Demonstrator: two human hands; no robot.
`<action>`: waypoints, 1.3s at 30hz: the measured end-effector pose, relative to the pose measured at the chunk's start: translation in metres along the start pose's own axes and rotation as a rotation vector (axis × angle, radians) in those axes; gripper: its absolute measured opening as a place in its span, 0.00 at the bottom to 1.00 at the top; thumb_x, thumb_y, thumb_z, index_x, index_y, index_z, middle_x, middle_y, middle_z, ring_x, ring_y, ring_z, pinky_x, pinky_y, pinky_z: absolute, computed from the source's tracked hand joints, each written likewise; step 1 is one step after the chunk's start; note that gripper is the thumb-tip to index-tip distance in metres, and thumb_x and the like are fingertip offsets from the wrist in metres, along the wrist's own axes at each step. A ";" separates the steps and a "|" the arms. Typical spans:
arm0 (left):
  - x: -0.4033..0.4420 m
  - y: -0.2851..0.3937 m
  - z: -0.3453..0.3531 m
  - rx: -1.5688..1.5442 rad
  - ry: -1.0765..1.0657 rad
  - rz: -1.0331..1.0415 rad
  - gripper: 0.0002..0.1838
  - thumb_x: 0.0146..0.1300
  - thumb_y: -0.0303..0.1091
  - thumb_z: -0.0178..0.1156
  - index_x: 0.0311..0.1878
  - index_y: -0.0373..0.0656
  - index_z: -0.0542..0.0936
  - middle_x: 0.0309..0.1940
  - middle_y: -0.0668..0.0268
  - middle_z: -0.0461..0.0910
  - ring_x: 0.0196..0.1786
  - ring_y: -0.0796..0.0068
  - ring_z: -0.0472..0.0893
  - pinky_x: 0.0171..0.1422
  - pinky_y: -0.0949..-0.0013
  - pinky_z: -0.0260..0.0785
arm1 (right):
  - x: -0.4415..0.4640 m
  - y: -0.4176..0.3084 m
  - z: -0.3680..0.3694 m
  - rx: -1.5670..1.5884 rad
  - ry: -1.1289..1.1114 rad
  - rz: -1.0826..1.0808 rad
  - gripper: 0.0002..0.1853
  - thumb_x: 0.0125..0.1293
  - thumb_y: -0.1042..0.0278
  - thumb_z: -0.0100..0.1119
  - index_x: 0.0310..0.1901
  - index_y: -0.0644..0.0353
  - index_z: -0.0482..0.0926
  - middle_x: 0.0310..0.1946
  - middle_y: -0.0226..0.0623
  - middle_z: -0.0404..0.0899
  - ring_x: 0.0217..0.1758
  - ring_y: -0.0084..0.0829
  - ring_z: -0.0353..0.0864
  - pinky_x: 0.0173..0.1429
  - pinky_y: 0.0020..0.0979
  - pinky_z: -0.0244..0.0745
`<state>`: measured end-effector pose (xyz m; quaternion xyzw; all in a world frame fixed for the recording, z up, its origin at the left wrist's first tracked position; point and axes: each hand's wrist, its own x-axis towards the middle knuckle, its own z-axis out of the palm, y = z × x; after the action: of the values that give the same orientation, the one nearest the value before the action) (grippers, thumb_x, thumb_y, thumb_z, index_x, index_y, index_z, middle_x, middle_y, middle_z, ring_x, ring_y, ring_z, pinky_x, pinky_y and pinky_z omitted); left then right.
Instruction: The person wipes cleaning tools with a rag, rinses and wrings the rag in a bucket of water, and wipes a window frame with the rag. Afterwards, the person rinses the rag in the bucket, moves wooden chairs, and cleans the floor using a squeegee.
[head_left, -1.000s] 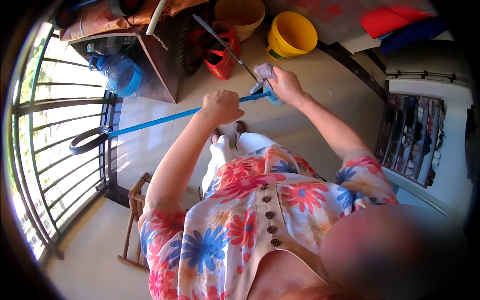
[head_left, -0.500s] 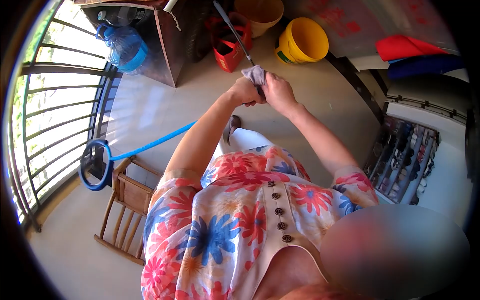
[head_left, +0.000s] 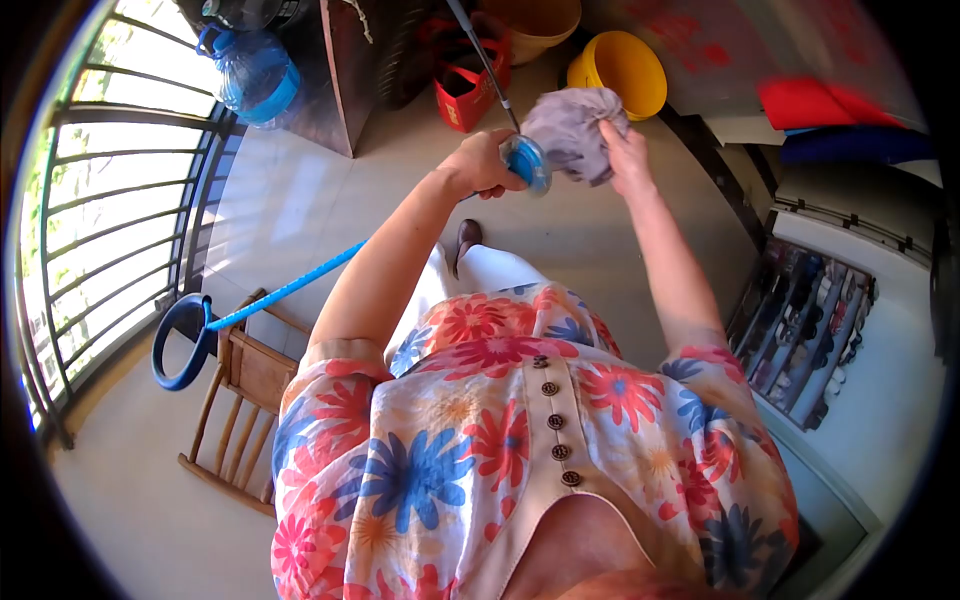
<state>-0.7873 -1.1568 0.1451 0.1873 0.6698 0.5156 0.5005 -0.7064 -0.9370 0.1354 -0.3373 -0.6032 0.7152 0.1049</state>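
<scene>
My left hand is closed in a fist, apparently round a blue pole that runs down to the left and passes behind my forearm. A dark blue ring sits at the pole's far end. Out of the fist, on its right side, shows a round blue and clear piece. A thin grey rod rises beyond it; whether the two join is hidden. My right hand pinches a crumpled greyish-purple cloth, bunched in the air just right of the round piece.
On the floor ahead stand a yellow bucket, a red bag and a beige tub. A large water bottle is by the barred railing. A wooden chair is at lower left, a rack of small items at right.
The cloth, gathered small between both hands before, has come away to the right in my right hand and spread out. The round blue piece now shows at my left hand.
</scene>
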 end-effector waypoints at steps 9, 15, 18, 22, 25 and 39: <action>0.011 0.021 0.012 0.248 0.086 0.072 0.29 0.41 0.25 0.65 0.50 0.34 0.69 0.24 0.56 0.78 0.24 0.65 0.78 0.29 0.66 0.71 | -0.071 -0.007 0.026 -0.911 -0.330 -0.439 0.15 0.63 0.61 0.53 0.43 0.64 0.75 0.34 0.54 0.77 0.38 0.49 0.78 0.40 0.38 0.72; 0.015 0.041 0.010 0.742 0.385 0.361 0.23 0.44 0.21 0.60 0.47 0.33 0.68 0.37 0.47 0.77 0.44 0.48 0.77 0.47 0.57 0.72 | -0.064 -0.016 0.043 -0.855 -0.277 -0.384 0.13 0.62 0.61 0.53 0.40 0.62 0.77 0.29 0.50 0.79 0.34 0.51 0.78 0.37 0.39 0.72; 0.010 0.054 0.005 0.775 0.267 0.299 0.28 0.43 0.21 0.60 0.52 0.34 0.66 0.37 0.47 0.77 0.45 0.51 0.77 0.48 0.59 0.71 | -0.068 -0.023 0.048 -0.874 -0.249 -0.484 0.12 0.62 0.63 0.53 0.40 0.61 0.77 0.28 0.48 0.79 0.33 0.46 0.80 0.37 0.36 0.73; 0.005 0.053 0.020 0.884 0.098 0.246 0.14 0.46 0.23 0.57 0.39 0.34 0.76 0.37 0.47 0.77 0.45 0.52 0.77 0.46 0.59 0.72 | -0.058 -0.033 0.052 -0.795 -0.254 -0.317 0.09 0.61 0.68 0.53 0.40 0.62 0.76 0.29 0.40 0.80 0.32 0.30 0.79 0.40 0.29 0.73; 0.008 0.047 0.023 0.919 0.032 0.232 0.13 0.47 0.22 0.55 0.39 0.34 0.77 0.37 0.50 0.78 0.44 0.54 0.78 0.47 0.60 0.71 | -0.059 -0.018 0.046 -0.479 -0.368 -0.084 0.08 0.61 0.70 0.54 0.40 0.64 0.76 0.31 0.33 0.79 0.34 0.23 0.76 0.41 0.27 0.72; -0.018 0.013 0.034 -0.424 0.425 0.090 0.29 0.54 0.54 0.61 0.41 0.32 0.79 0.32 0.60 0.79 0.37 0.75 0.77 0.43 0.71 0.69 | -0.081 -0.014 0.048 -0.272 -0.154 -0.432 0.15 0.63 0.77 0.50 0.52 0.65 0.69 0.51 0.35 0.73 0.51 0.24 0.70 0.58 0.24 0.62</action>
<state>-0.7537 -1.1479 0.1663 -0.0042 0.6279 0.6933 0.3537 -0.6786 -1.0170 0.1790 -0.1562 -0.7579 0.6122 0.1626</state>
